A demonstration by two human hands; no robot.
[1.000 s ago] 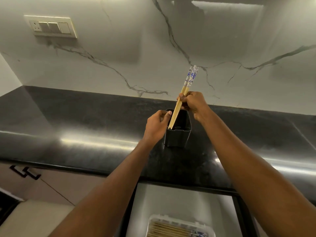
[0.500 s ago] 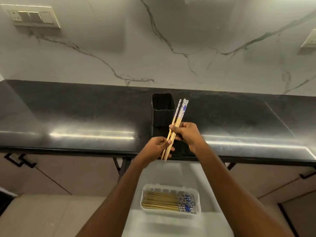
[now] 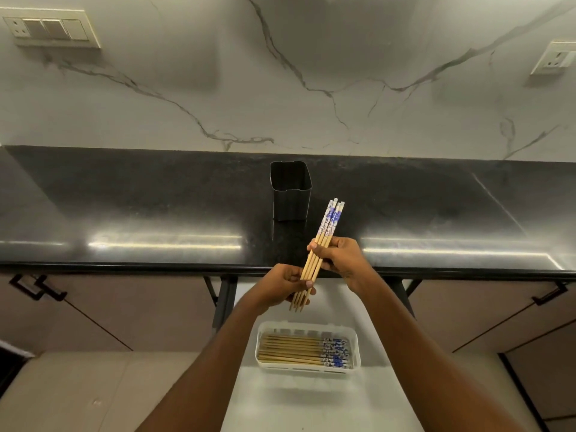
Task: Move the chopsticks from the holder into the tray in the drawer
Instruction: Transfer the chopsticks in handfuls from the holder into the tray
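Observation:
A small bundle of wooden chopsticks (image 3: 327, 232) with blue-and-white patterned tops is held tilted above the counter's front edge. My right hand (image 3: 343, 257) grips the bundle at its middle. My left hand (image 3: 283, 283) pinches the lower, pointed ends. The black square holder (image 3: 291, 190) stands on the dark counter behind the hands, and no chopsticks show in it. Below, a white tray (image 3: 355, 350) sits in the open drawer (image 3: 311, 400) with several chopsticks lying flat, patterned ends to the right.
The glossy black counter (image 3: 124, 213) runs the full width under a marble wall with switch plates (image 3: 50, 28) at the left and a socket (image 3: 554, 57) at the right. Cabinet fronts with dark handles (image 3: 37, 286) flank the drawer.
The chopsticks came out of the holder and moved toward me, over the counter edge. My left hand left the holder and took hold of the bundle's lower ends.

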